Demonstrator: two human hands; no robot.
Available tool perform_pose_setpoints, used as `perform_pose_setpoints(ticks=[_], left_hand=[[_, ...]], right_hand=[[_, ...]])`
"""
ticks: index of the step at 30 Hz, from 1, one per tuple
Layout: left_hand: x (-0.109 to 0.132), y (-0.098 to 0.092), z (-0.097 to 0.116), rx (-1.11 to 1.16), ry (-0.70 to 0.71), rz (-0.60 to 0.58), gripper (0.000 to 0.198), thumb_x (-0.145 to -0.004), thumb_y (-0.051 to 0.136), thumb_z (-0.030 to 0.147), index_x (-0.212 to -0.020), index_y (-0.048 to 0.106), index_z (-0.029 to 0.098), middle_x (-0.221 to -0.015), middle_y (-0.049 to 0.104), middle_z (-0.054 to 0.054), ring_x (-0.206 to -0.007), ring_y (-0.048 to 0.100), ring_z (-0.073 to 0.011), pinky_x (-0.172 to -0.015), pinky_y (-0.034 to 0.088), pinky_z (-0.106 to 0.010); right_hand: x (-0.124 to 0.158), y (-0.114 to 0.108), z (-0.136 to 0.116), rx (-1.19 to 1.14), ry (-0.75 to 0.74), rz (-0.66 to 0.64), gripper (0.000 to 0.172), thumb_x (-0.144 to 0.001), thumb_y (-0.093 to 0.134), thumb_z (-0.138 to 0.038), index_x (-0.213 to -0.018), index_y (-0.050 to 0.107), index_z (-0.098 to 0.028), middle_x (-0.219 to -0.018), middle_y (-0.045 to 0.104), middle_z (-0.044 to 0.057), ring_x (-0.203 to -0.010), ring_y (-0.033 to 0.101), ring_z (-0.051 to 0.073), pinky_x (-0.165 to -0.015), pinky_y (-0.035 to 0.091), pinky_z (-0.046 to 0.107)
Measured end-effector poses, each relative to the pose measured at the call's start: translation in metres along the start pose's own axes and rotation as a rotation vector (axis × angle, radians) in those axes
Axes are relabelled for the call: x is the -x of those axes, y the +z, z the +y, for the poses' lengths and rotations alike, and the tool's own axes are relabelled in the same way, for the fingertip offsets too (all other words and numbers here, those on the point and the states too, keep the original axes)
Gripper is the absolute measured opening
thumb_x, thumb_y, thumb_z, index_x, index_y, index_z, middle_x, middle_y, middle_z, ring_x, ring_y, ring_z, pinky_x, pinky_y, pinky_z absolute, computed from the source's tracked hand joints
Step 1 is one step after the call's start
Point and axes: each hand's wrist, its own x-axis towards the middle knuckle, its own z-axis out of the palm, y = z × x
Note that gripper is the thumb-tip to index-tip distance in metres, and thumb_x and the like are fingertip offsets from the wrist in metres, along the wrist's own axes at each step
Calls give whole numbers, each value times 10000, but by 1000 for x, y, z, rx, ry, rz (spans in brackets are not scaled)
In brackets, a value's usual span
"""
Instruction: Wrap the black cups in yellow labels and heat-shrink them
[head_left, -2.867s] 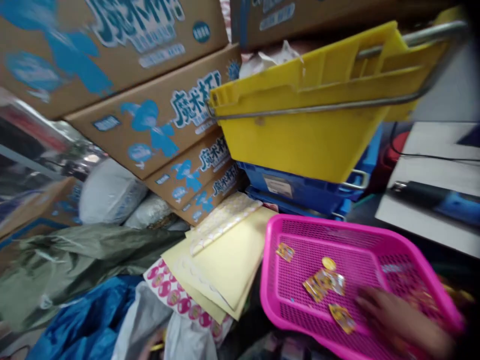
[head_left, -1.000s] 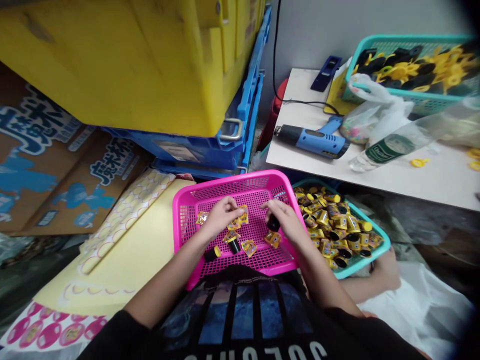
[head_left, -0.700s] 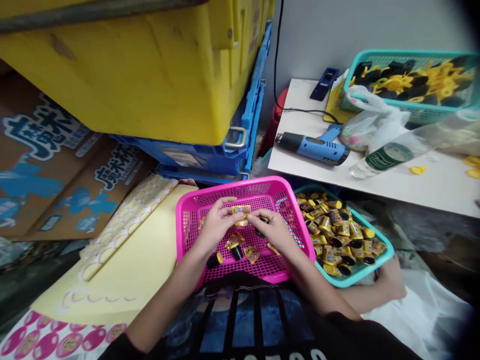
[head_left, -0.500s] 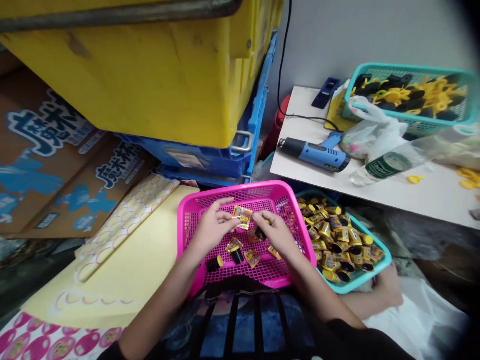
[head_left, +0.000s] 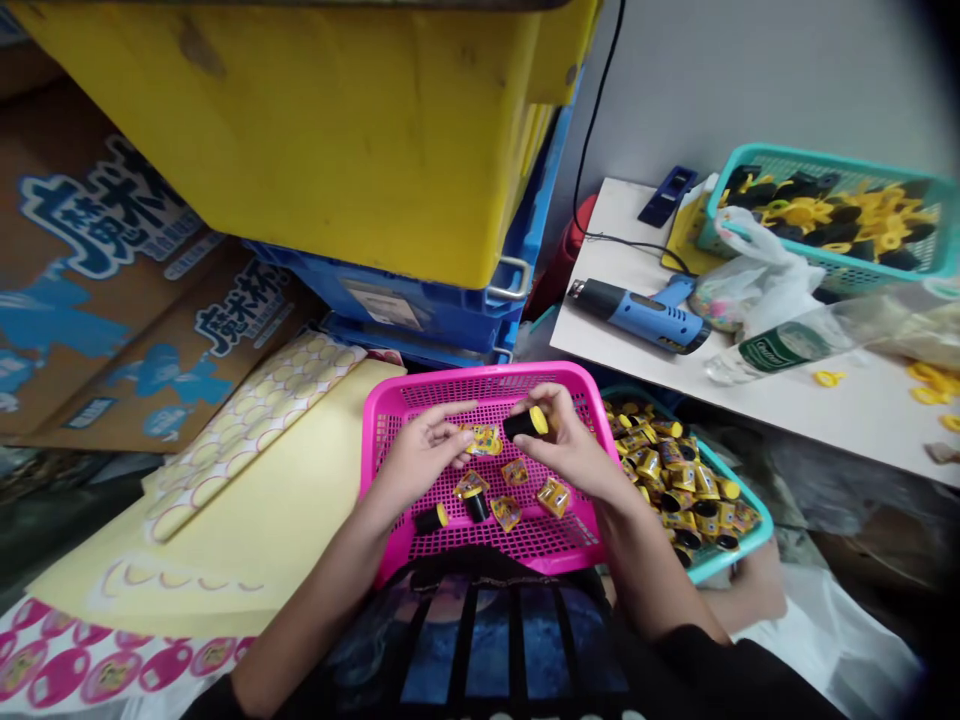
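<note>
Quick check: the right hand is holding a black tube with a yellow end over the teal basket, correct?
No, the head view shows the right hand holding the black tube with a yellow end over the pink basket, not over the teal basket beside it.
</note>
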Motion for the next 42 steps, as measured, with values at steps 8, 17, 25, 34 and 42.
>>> perform_pose_setpoints(ticks=[8, 17, 25, 34, 42], left_hand=[[8, -2, -12, 16, -100, 54, 360, -696, 738, 193, -1055, 724, 185, -1044, 757, -72, -869, 701, -171, -840, 558, -349], [11, -3, -17, 178, -19, 134, 184, -707, 752, 244, -888, 774, 226, -802, 746, -15, -610, 590, -97, -625, 521, -249], [10, -5, -21, 322, -18, 66, 108, -653, 791, 232, -756, 784, 263, -874, 707, -5, -707, 601, -100, -650, 528, -233], [14, -3, -10, 16, 108, -30, 281, -726, 732, 236, -1007, 746, 252, -1148, 700, -48, -1048, 651, -217, -948, 541, -418], [16, 7, -12, 93, 34, -27, 914, -713, 729, 196, -1499, 269, 273, -1195, 673, -98, -1016, 676, -236, -916, 556, -380]], right_hand=[[18, 13, 25, -343, 137, 76, 494, -766, 759, -418, -1187, 547, -270, -1124, 626, 28, -991, 607, 137, -886, 489, 277], [21, 25, 18, -168, 22, 15, 415, -800, 740, -386, -1168, 582, -275, -1119, 637, 39, -1031, 612, 170, -913, 506, 343], [20, 33, 17, -34, -42, 30, 514, -770, 774, -393, -1190, 510, -262, -1043, 654, 49, -994, 641, 193, -893, 510, 380], [21, 34, 17, 101, -45, 1, 614, -761, 772, -443, -1251, 452, -255, -970, 650, 46, -885, 646, 202, -746, 500, 357], [23, 39, 21, 263, -144, 35, 655, -760, 766, -476, -1302, 460, -272, -1069, 638, 81, -965, 640, 236, -835, 525, 416]])
